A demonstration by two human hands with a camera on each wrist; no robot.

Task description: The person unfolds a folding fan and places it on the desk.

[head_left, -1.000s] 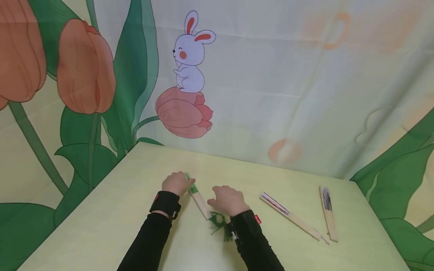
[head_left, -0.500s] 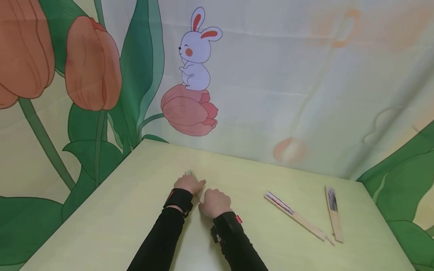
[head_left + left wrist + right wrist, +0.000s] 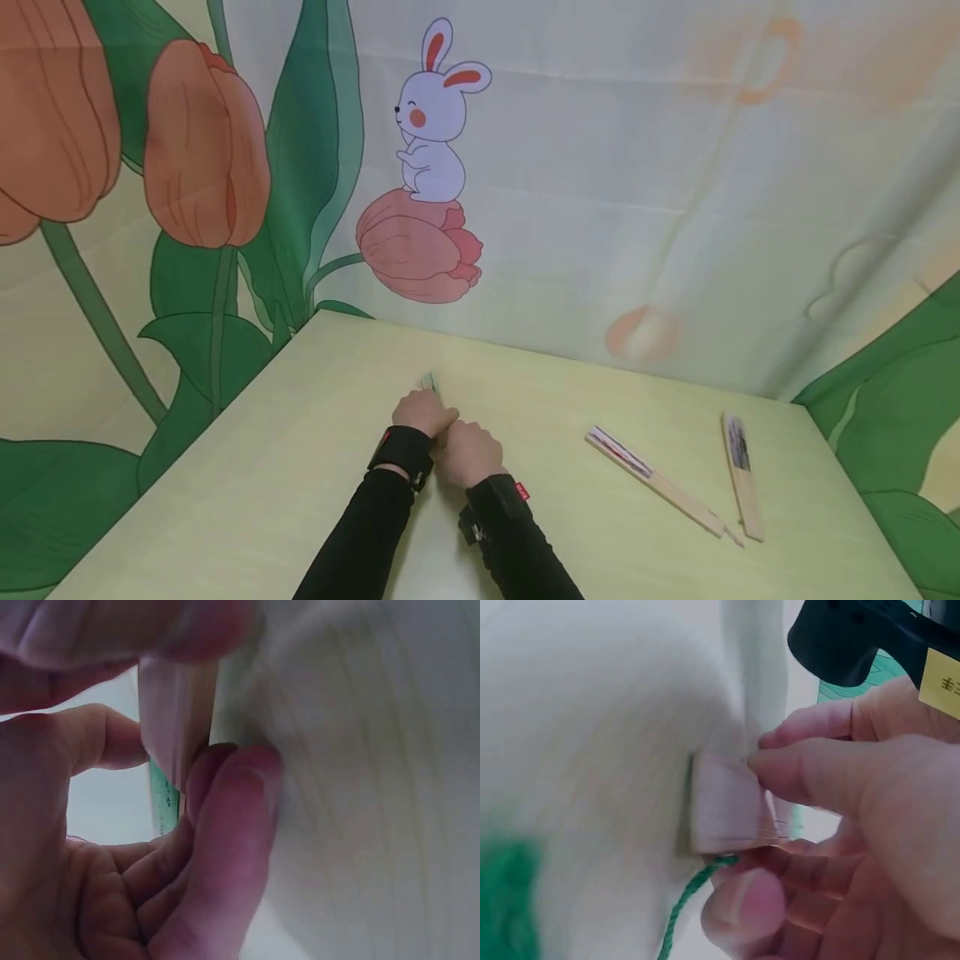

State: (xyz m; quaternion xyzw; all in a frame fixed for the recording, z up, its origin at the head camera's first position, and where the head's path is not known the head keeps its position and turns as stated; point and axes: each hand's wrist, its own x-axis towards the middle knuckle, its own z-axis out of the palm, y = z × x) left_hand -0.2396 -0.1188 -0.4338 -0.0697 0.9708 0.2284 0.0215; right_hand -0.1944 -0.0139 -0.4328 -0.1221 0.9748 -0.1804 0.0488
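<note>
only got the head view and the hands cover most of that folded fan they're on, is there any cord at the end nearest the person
Observer: Yes, the right wrist view shows a twisted green cord by the wooden end of the folded fan.
Operator: is the right hand really holding it or just hovering
Observer: Holding it: in that same view the right hand grips it close to that end.
Operator: anything on the green part i'm missing
Observer: The left wrist view shows small dark marks on the green part, though they're too blurred to read.
</note>
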